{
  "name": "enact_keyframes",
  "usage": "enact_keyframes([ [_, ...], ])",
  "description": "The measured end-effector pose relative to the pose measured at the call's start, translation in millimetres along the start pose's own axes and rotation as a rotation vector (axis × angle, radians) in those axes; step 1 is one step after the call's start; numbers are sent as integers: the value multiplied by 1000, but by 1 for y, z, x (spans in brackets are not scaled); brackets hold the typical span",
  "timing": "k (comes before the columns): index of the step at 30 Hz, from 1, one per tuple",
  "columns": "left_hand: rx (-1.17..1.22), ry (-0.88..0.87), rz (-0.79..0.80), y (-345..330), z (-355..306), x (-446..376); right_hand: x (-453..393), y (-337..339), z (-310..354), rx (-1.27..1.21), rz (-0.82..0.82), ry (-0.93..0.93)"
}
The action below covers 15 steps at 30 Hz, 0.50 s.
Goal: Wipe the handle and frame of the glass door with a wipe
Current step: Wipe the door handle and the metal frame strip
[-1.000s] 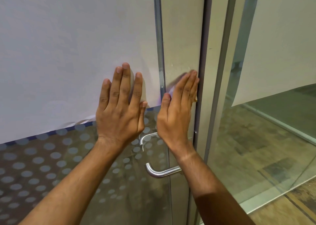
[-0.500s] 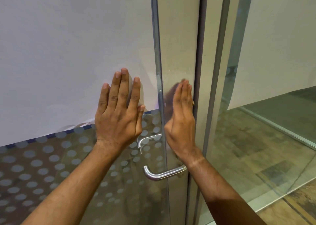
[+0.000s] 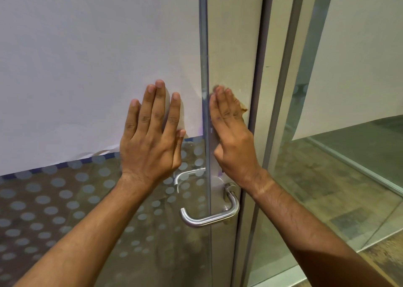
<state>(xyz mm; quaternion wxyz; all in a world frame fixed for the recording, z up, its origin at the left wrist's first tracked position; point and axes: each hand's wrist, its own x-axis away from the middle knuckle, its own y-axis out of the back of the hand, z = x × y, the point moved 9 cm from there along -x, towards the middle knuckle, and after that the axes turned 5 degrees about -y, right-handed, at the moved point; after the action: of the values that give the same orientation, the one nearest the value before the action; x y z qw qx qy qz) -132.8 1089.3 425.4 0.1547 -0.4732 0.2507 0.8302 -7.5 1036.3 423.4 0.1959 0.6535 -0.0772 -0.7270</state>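
While the curved brushed-steel handle (image 3: 209, 215) sits nearest, below both wrists, the right hand (image 3: 232, 138) lies flat, fingers together, pressing a mostly hidden tan wipe (image 3: 242, 107) to the smooth metal frame (image 3: 233, 46). Beside it, the left hand (image 3: 152, 138) spreads flat and empty on the glass door (image 3: 65, 199), across white paper (image 3: 87, 57) above frosted dots.

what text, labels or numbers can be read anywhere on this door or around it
None: no readable text shows.
The white sheet behind the glass is blank.
The glass door carries only frosted dots, no letters.
The metal handle and door frame show no brand or number.
The wipe under the right hand shows only a plain corner.
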Motion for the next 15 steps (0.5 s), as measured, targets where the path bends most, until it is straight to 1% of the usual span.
enact_keyframes([
  [3, -1, 10, 4, -1, 1, -1, 14, -3, -1, 65, 138, 118],
  [5, 13, 33, -2, -1, 1, -1, 31, -1, -4, 66, 243, 204],
  [6, 25, 51, -7, -1, 0, 0, 39, 1, -8, 65, 277, 217],
  [9, 67, 81, -2, -4, -9, 9, 55, 6, -23, 69, 288, 148],
  [11, 64, 75, 9, -7, -17, 17, 64, 1, -24, 91, 283, 142],
  [13, 50, 73, 21, -11, -20, 22, 74, -9, -24, 117, 317, 154],
  [15, 38, 76, 31, -14, -19, 23, 84, -17, -26, 128, 339, 115],
])
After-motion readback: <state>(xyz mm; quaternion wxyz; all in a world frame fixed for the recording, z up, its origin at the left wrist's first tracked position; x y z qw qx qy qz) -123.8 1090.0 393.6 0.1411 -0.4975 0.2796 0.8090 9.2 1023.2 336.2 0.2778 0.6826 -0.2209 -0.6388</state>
